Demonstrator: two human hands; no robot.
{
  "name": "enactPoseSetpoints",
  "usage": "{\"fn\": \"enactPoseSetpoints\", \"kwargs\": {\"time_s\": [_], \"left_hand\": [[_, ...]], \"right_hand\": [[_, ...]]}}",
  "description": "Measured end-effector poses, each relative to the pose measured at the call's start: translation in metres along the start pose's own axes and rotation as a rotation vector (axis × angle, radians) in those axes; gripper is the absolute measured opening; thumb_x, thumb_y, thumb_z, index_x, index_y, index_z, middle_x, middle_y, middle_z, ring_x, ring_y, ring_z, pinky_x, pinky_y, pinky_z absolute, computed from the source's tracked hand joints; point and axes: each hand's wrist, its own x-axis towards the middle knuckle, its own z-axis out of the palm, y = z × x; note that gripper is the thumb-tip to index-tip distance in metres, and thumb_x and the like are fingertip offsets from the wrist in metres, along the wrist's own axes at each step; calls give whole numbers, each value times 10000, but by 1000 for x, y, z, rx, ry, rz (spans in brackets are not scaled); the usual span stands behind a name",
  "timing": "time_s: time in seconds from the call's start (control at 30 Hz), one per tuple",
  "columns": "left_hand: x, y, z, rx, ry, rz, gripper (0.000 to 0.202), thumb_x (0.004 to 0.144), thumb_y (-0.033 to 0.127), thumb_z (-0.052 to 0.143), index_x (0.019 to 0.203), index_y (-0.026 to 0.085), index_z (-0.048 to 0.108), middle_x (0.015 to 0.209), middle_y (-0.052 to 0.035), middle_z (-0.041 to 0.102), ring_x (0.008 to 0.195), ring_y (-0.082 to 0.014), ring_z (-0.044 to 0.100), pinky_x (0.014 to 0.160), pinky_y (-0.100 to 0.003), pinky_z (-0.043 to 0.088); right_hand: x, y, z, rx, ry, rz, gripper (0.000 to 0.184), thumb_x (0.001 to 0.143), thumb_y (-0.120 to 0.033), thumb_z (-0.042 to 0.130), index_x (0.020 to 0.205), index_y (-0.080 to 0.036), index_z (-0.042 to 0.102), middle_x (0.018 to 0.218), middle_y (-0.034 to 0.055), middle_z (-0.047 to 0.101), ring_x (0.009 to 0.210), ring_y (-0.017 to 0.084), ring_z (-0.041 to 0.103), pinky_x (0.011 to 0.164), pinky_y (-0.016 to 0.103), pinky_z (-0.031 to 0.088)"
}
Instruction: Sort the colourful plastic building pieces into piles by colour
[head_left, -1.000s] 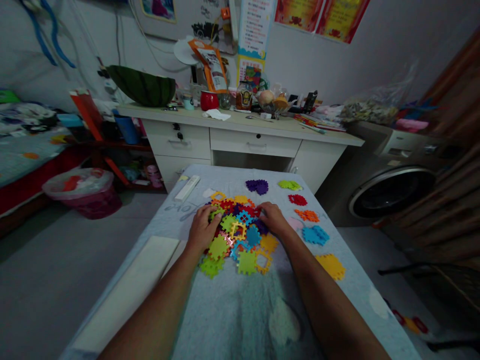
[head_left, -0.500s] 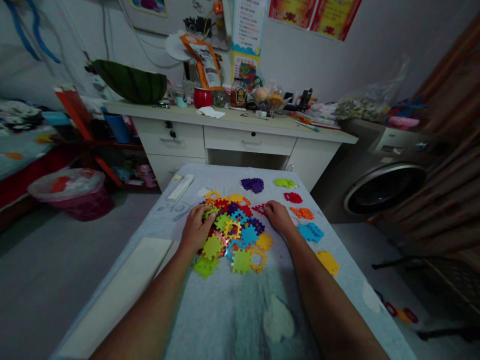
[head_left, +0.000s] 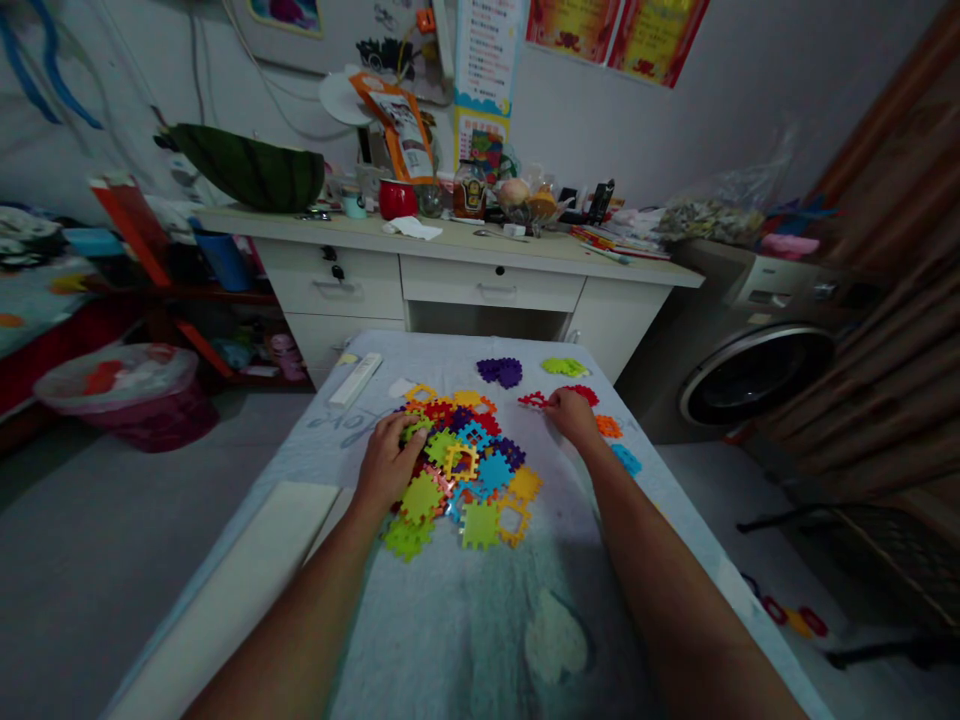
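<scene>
A heap of mixed plastic interlocking tiles, among them a blue tile [head_left: 496, 471] and a yellow frame tile [head_left: 460, 461], lies mid-table. At its left edge my left hand [head_left: 389, 459] rests with thumb and fingers apart, touching a green tile [head_left: 415, 427]. Right of the heap, my right hand [head_left: 571, 413] pinches a red tile [head_left: 532, 400] by its edge. Just behind that hand is a small red pile [head_left: 584, 393]. Purple tiles [head_left: 499, 372], green tiles [head_left: 564, 367], orange tiles [head_left: 609, 427] and blue tiles [head_left: 627, 459] lie in separate groups, the last partly hidden by my forearm.
A pale cloth [head_left: 450, 640] covers the table. A white bar [head_left: 355, 380] lies at its back left and a long white board [head_left: 247, 580] along its left side. Beyond stand a white desk [head_left: 330, 290] and a washing machine [head_left: 750, 350]; a pink bin [head_left: 127, 400] is at left.
My right hand has moved right and slightly away from me, carrying the red tile from the heap's edge to the red pile. My left hand stays on the heap. The view has shifted slightly.
</scene>
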Motion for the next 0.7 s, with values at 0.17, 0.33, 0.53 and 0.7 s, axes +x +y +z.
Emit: {"fn": "enactPoseSetpoints", "kwargs": {"time_s": [0.17,0.33,0.53,0.7], "left_hand": [[0,0,0,8,-6,3,336,859,449,500,1070,219,626,1163,-78,566,1171,-247,509,1075,-434,377],[0,2,0,7,-2,-12,322,850,446,506,1046,222,631,1159,-78,563,1160,-248,520,1073,-436,382],[0,4,-1,1,5,-17,328,846,453,501,1038,222,632,1173,-78,558,1169,-253,514,1079,-439,378],[-1,4,0,5,5,-31,341,842,464,500,1043,224,635,1168,-75,556,1172,-252,514,1080,-433,377]], "right_hand": [[31,35,-15,-73,70,154,92,804,-250,639,846,-170,658,900,101,706,789,166,616,596,225,334],[38,48,-13,-101,72,170,49,804,-219,643,824,-175,646,861,98,687,758,174,615,588,230,344],[28,36,-16,-33,204,127,130,806,-110,573,883,-165,663,884,92,677,804,172,605,641,232,395],[-5,2,-18,169,72,-92,133,816,-155,589,929,-160,658,937,69,687,853,165,609,741,248,435]]}}
